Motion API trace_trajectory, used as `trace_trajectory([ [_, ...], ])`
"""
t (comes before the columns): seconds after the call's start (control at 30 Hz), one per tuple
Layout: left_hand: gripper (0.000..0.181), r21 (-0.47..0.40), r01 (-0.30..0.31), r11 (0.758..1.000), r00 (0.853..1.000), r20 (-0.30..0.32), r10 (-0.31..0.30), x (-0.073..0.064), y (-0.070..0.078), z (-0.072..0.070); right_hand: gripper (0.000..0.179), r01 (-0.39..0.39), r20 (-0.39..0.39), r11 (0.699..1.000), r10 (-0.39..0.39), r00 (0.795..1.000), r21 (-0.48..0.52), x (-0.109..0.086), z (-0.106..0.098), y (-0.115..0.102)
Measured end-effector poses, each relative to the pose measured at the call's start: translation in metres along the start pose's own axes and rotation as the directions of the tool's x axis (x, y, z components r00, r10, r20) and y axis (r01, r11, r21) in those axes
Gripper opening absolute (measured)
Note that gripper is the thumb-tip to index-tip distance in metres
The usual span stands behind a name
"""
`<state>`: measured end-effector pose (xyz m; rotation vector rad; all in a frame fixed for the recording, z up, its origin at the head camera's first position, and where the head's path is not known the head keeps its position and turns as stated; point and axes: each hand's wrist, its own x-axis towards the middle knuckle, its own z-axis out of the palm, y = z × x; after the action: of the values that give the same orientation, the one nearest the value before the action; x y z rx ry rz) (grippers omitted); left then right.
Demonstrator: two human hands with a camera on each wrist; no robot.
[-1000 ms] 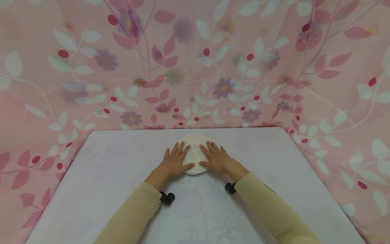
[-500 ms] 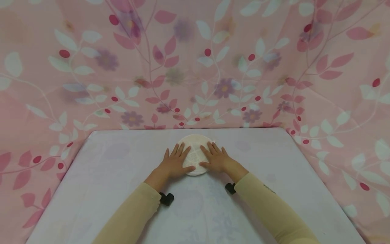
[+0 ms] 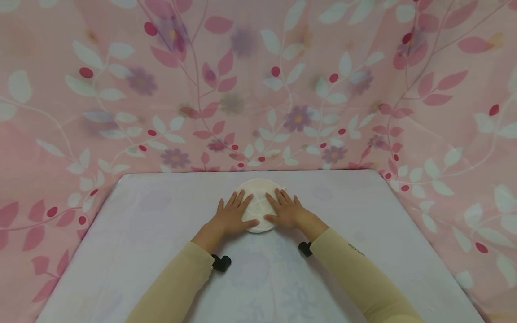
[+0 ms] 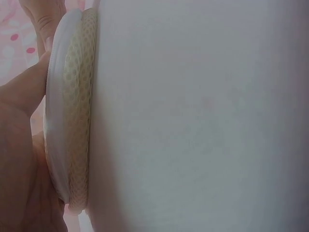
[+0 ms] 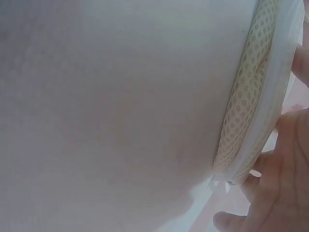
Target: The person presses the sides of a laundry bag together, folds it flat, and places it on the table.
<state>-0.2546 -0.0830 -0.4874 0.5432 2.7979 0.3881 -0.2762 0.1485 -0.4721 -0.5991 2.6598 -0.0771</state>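
Note:
A round, cream-white mesh laundry bag (image 3: 260,207) lies flat near the far edge of the table, with crossing seams on its top. Side-on in the left wrist view, its honeycomb mesh wall (image 4: 79,106) shows below a white rim band. Along the edge in the right wrist view runs what looks like a zip (image 5: 256,113). My left hand (image 3: 231,216) rests on the bag's left side, fingers spread and straight. On the right side, my right hand (image 3: 288,211) lies likewise, fingers spread over the top. Both thumbs point inward across the near part of the bag.
A pale, faintly flowered cloth covers the table (image 3: 258,287). Behind it and at both sides hangs a pink floral curtain (image 3: 258,89). Each wrist carries a small black camera, one on the left (image 3: 221,263) and one on the right (image 3: 305,249).

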Motion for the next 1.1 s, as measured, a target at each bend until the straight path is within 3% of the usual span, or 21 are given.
trace_trajectory([
  [0.5, 0.094, 0.025, 0.011, 1.000, 0.999, 0.032, -0.012, 0.012, -0.009, 0.006, 0.081, 0.009, 0.021, 1.000, -0.009, 1.000, -0.002, -0.005, -0.009, -0.006],
  [0.73, 0.093, 0.030, -0.003, 1.000, 1.000, 0.009, 0.002, 0.010, -0.008, 0.006, 0.080, 0.008, 0.018, 1.000, -0.008, 1.000, 0.004, -0.007, -0.009, -0.007],
  [1.1, 0.093, 0.043, 0.020, 0.999, 0.999, 0.028, -0.021, 0.007, -0.003, 0.003, 0.081, -0.004, 0.037, 1.000, 0.005, 0.999, -0.010, -0.006, -0.008, -0.007],
])
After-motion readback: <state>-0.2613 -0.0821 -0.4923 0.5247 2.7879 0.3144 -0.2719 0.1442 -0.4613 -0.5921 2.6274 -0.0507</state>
